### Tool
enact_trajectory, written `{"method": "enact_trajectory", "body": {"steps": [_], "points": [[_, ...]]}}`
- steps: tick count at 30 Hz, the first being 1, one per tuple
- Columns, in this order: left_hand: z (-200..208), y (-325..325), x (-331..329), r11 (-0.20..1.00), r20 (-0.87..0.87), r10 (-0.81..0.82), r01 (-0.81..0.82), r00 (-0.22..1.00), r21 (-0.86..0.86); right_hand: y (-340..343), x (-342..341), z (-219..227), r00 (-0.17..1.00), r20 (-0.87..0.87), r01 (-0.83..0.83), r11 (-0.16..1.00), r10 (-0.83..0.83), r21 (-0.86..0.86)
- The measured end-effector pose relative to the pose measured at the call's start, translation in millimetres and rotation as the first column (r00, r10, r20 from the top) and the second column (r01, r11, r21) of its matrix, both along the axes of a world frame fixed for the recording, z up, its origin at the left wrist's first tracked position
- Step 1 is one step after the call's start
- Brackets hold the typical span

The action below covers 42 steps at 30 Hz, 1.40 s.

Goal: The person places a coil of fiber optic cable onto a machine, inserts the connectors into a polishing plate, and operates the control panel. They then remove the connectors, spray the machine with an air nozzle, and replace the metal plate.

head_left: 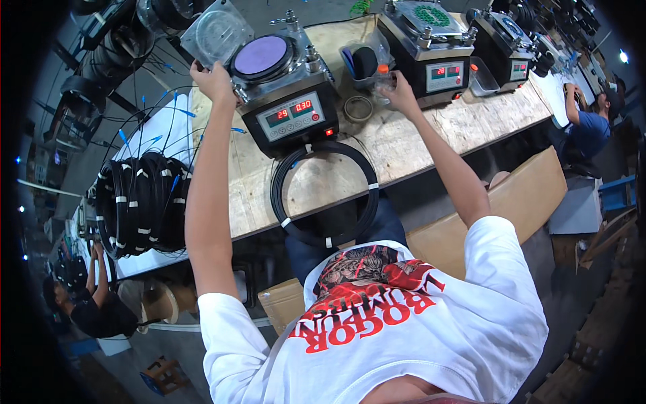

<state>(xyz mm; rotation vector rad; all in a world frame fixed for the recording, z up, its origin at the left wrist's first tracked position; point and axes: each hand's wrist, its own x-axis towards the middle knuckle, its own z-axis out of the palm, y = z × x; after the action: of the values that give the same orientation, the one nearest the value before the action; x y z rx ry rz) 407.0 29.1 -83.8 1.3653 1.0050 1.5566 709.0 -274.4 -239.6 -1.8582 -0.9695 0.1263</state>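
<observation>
My left hand [214, 82] pinches the near corner of a pale square plate with a round centre [219, 32], tilted up beside a polishing machine [286, 111]. On top of that machine lies a round purple pad [262, 55]. In my right hand [400, 94] is a small clear bottle with an orange cap [384, 75], the fingers wrapped round its side. The bottle is over the bench, right of the machine. Close to it are a plastic tub with dark round pads [363, 62] and a roll of tape [358, 108].
A black cable coil [326, 232] overhangs the wooden bench's [259, 202] front edge. More coils with blue-tipped ends [141, 202] hang at left. Two similar machines [434, 60] [505, 47] stand at right. Cardboard [498, 202] lies below. Other people [101, 303] [591, 121] sit on both sides.
</observation>
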Motion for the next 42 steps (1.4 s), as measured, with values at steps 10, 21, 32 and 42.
{"method": "enact_trajectory", "body": {"steps": [10,21,32,42], "points": [[14.4,35.1,-47.5,0.918,-0.307,-0.396,0.383,0.866,-0.102,-9.7,-8.4,-41.8,0.998,-0.052,-0.015,0.985,0.024,0.169],[18.1,36.8,-49.6,0.931,-0.624,-0.105,0.298,0.775,0.213,53.9,-86.0,175.3,0.979,0.014,-0.191,0.884,0.205,0.427],[91.8,-41.6,-59.6,0.435,-0.682,0.39,0.529,0.619,0.729,140.4,-181.1,248.9,0.557,-0.504,-0.193,0.694,0.66,0.694],[83.0,-1.2,-54.2,0.795,-0.33,-0.595,0.596,0.733,-0.11,161.5,-113.1,224.5,0.512,-0.442,-0.406,0.661,0.736,0.631]]}}
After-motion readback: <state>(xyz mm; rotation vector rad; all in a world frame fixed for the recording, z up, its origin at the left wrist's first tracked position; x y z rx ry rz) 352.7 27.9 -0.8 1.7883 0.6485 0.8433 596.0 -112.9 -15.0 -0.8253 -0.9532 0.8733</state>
